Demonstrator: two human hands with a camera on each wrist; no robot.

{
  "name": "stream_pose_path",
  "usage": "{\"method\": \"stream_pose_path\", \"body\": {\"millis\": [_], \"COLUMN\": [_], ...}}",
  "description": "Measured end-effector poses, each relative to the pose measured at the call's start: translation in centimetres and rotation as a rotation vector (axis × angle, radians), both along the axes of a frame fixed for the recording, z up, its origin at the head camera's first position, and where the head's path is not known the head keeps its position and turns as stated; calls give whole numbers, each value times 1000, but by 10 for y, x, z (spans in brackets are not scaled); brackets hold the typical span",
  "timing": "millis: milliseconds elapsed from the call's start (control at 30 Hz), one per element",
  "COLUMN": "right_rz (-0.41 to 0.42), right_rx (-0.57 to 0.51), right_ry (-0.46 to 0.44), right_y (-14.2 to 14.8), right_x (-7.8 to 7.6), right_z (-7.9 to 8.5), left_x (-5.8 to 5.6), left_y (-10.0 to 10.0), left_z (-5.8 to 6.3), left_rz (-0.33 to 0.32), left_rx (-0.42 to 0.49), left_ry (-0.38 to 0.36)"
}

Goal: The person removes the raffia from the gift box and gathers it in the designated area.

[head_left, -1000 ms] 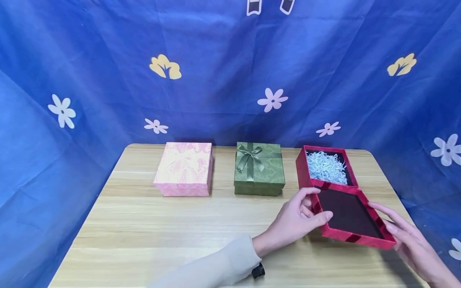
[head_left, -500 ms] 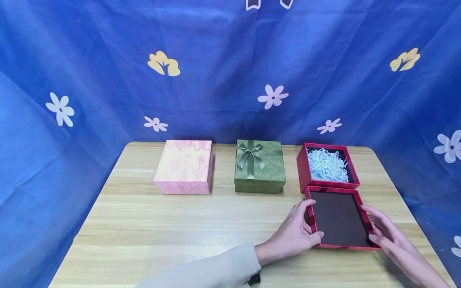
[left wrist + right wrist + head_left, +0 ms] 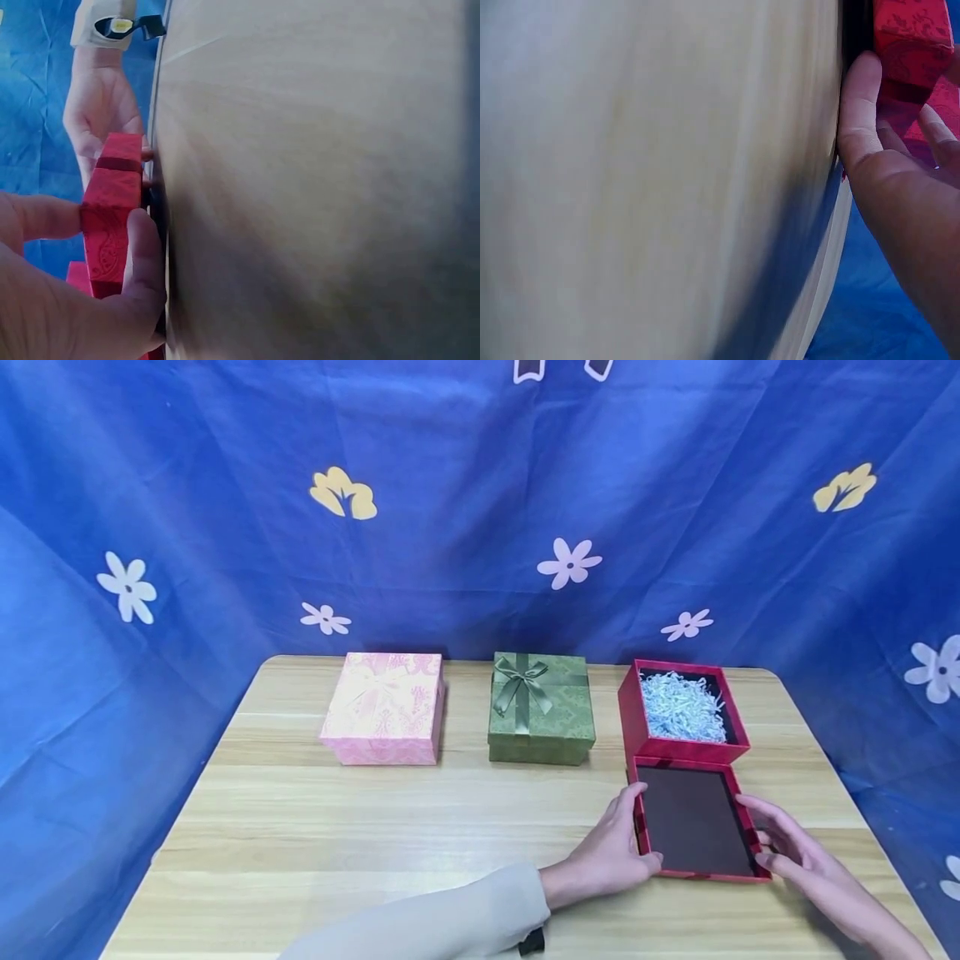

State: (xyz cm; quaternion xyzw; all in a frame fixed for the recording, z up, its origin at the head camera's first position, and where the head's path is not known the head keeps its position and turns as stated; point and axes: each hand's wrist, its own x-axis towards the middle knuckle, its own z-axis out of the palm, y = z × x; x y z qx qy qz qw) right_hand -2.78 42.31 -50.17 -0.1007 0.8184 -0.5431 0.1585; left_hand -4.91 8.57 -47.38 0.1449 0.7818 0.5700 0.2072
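Observation:
A red box lid (image 3: 697,822) lies upturned at the right of the table, its dark inside facing up. My left hand (image 3: 611,856) grips its left side, and my right hand (image 3: 798,860) holds the right side. In the left wrist view, thumb and finger of the left hand (image 3: 82,300) pinch the lid's patterned red side (image 3: 109,232). The right wrist view has the right hand's fingers around a corner of the lid (image 3: 915,37). Right behind the lid stands the open red box (image 3: 633,718), filled with pale blue shredded paper (image 3: 681,706).
A green gift box (image 3: 555,710) with a ribbon bow stands lidded left of the red box. Farther left is a lidded pink box (image 3: 386,702). The wooden table (image 3: 315,843) backs onto a blue flowered cloth (image 3: 450,527).
Both hands have lowered the red lid from a tilt to flat and squared it in front of the red box, shifting it slightly left. The other boxes stay put.

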Motion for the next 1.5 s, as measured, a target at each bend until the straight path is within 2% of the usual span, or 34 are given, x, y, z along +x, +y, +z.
{"method": "stream_pose_path", "body": {"millis": [233,467,600,700,800,967,1100,1233,1333,1433,1500], "right_rz": [27,28,-7,-35,-56,-106,-188,-263,-320,-364,-357], "right_rx": [10,39,149,250,301,311,296,272,307,348,361], "right_ry": [80,132,147,160,195,326,420,451,481,478,450], "right_y": [-1,-3,-8,-12,-16,-25,-35,-48,-58,-69,-75], "right_x": [1,1,-2,-5,-9,-25,-40,-60,-75,-90,-101], "right_z": [-3,-4,-1,5,11,25,42,61,74,86,92], "left_x": [3,4,1,0,-3,-17,-31,-46,-59,-71,-80], "left_y": [-2,0,1,0,-2,-6,-3,5,12,20,26], "left_z": [-5,-8,-7,-6,-4,3,10,17,21,24,24], "left_rz": [-34,-29,-15,-11,9,87,125,166,197,213,227], "left_rx": [22,6,-9,16,34,8,27,55,45,30,28], "left_ry": [5,3,-10,-20,-6,95,142,149,151,160,171]}}
